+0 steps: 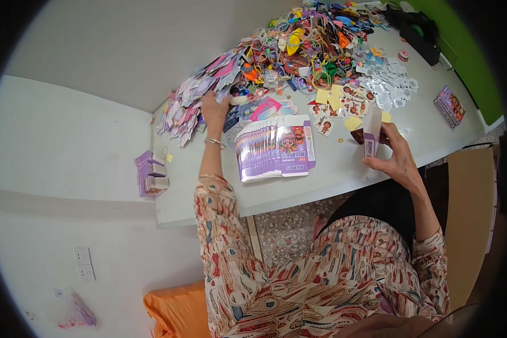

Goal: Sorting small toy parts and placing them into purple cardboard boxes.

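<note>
Nearest: patterned sleeves come up from the lower edge, orange cushion (174, 310) low left beside them. Right hand (397, 158) sits at the near edge of the white surface (343, 169), fingers curled and pinching a small purple-and-white carton (371, 134), held upright with its top flap open, clear of the surface. Left hand (215, 110) is stretched further out, fingers bent down onto the near edge of a pile of pink and purple printed cards (194, 104); can't tell whether it has gripped one or is just touching. Judgement on doing this well: keep the carton upright and mouth open with the right hand, take a single card off the pile edge, not a clump, keep flaps uncreased. Between the hands: a fanned row of flat purple carton blanks (273, 149), overlapped like shingles, cartoon figure print on the front one. Left of the surface, on a lower ledge: small stack of folded purple boxes (151, 173). Beyond the carton: loose yellow squares (335, 100) and small picture stickers scattered flat. Further back: big tangled heap of multicolour trinkets and cords (312, 48). Right of that: spread of small clear packets (394, 84). Far right edge: another flat purple package (449, 105), lying alone. Far corner: black object (419, 31), kind unclear.
</note>
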### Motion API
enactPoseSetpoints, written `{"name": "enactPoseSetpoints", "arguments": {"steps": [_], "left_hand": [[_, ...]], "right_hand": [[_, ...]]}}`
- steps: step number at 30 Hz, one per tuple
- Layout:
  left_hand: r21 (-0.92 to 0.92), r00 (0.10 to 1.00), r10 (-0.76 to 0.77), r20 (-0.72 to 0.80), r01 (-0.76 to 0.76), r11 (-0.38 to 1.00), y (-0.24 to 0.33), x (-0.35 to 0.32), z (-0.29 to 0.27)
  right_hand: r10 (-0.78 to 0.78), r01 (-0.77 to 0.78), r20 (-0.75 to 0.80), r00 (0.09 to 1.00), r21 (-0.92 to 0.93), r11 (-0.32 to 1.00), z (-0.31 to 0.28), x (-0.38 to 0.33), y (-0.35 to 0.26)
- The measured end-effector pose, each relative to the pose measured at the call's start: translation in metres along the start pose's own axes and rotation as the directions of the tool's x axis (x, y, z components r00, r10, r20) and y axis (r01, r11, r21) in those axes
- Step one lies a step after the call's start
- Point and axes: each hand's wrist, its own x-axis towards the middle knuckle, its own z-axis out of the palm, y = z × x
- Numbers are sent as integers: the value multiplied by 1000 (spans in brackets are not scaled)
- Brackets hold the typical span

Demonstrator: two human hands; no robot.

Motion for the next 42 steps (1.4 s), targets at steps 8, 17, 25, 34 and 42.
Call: {"name": "enactPoseSetpoints", "arguments": {"steps": [8, 17, 25, 34, 42], "left_hand": [[449, 990, 135, 37, -137, 883, 13, 28, 21], [537, 894, 395, 211, -444, 718, -13, 67, 18], [585, 867, 470, 165, -469, 661, 19, -38, 15], [91, 842, 411, 351, -467, 880, 24, -42, -47], [351, 930, 310, 198, -363, 863, 68, -38, 1]], "right_hand": [[17, -17, -19, 1000, -6, 1000, 0, -3, -2], [45, -46, 29, 999, 24, 999, 1, -8, -1], [69, -69, -3, 998, 31, 997, -10, -10, 13], [1, -2, 31, 1000, 61, 998, 1, -5, 5], [-3, 2, 26, 1000, 28, 1000, 3, -11, 6]]}}
